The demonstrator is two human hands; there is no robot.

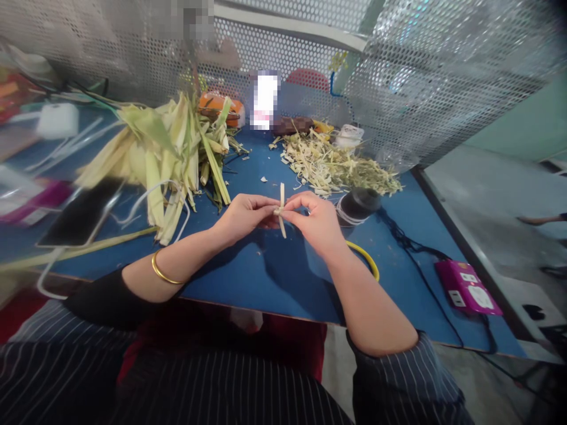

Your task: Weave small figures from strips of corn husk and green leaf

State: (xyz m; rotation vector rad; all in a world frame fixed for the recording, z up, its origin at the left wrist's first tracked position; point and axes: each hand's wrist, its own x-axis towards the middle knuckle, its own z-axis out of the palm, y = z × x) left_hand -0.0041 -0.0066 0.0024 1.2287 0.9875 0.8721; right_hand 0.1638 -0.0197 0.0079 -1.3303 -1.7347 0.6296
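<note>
Between my two hands is a narrow pale corn husk strip (283, 228), its ends sticking up and down past a small folded or knotted middle. My left hand (248, 215) pinches this middle from the left with thumb and fingertips. From the other side, my right hand (313, 219) pinches it as well, thumb against forefinger. Both hands hover over the blue table (279, 277). Close behind my right hand stands a dark spool (361, 203) with pale thread around its base. The fingers partly hide the strip's middle.
Corn husks (168, 147) are heaped at the left, beside a dark phone (82, 215) with a white cable. Small husk scraps (328, 162) lie at the back right. A yellow ring (370, 262), black cords and a purple power socket (467, 287) are on the right. Perforated panels (283, 56) rise behind.
</note>
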